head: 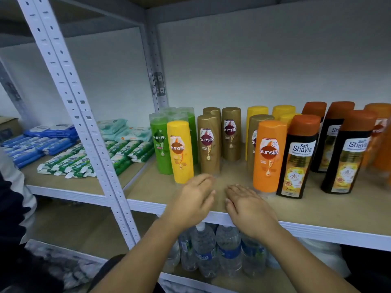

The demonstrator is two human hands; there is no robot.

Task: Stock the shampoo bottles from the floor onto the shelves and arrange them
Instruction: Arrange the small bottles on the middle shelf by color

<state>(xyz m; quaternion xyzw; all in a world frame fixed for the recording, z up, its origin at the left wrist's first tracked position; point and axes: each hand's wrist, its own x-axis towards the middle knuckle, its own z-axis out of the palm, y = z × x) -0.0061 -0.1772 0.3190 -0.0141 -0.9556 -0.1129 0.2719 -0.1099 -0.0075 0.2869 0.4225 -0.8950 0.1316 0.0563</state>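
- Bare forearms reach in from six o'clock. The left hand (193,197) hangs over the shelf's front edge, its fingers (204,180) close together, lightly bent and holding nothing. The right hand (247,208) lies palm down just beside it, fingers (237,190) straight and pressed together; I cannot tell if they touch the board.
- Tan board shelf with a white metal front edge (317,212), hung on a white perforated metal upright (84,123) at nine o'clock of the hands.
- Upright shampoo bottles stand in rows on this shelf, from eleven round to three o'clock.
- Green-and-white soft packs (84,161) and blue soft packs (38,144) are stacked on the neighbouring bay at nine to ten o'clock.
- Clear plastic water bottles (228,250) stand on the lower shelf, at six o'clock of the hands.
- Black Safi Shayla bottle with a rust cap (296,161), at two o'clock.
- Orange Sunsilk bottle (268,155), at one o'clock, near the right fingertips.
- Yellow Sunsilk bottle (179,153), at eleven o'clock, with a green Sunsilk bottle (160,144) touching its left side.
- Gold Sunsilk bottle (208,144), at twelve o'clock of the left hand.
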